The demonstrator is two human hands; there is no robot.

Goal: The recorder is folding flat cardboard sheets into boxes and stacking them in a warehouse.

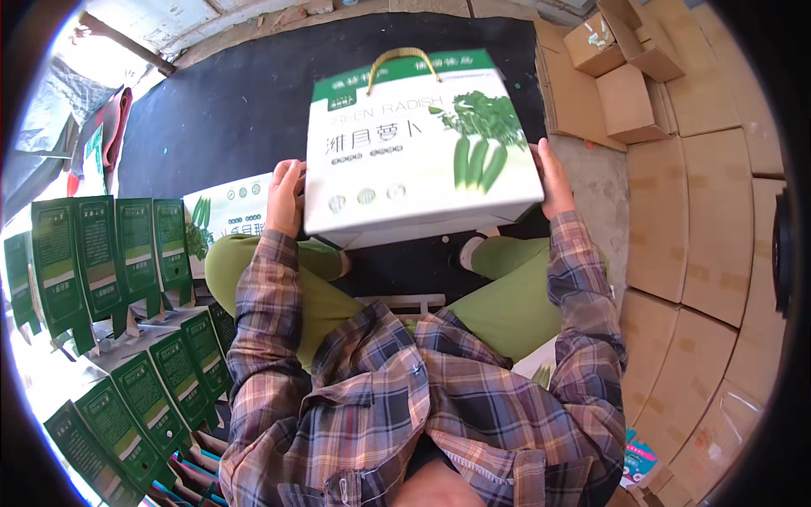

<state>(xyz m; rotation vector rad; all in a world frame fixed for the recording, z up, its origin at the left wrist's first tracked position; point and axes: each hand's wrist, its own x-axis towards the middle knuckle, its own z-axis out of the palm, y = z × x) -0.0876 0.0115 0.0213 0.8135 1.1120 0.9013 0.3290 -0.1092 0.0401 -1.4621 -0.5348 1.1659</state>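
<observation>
So the main thing here is a white box (397,182) with a green band along the top, pictures of leafy green radishes on its front and a gold cord handle (404,53) arching up, sitting in the upper middle of the frame. It's tilted a bit, front panel facing the camera, with a hand on each side. The left hand (285,201) is on its left edge, fingers bunched together and curled in against the side. The right hand (553,182) has the opposite edge, a digit pointing up along the side; the rest of those fingers are tucked out of sight, so can't tell if they're spread or together. Can't tell either whether the bottom touches anything. Past it there's a black mat (228,127) filling the upper part. Just left of the left hand is another white box with similar artwork (236,203), partly hidden by the knee. Rows of dark green box panels (135,253) stand down the left side, big brown cartons (659,203) line the right, and an open carton (629,106) is at upper right. Plaid sleeves (269,296) come up from below, over green trousers (515,296).
</observation>
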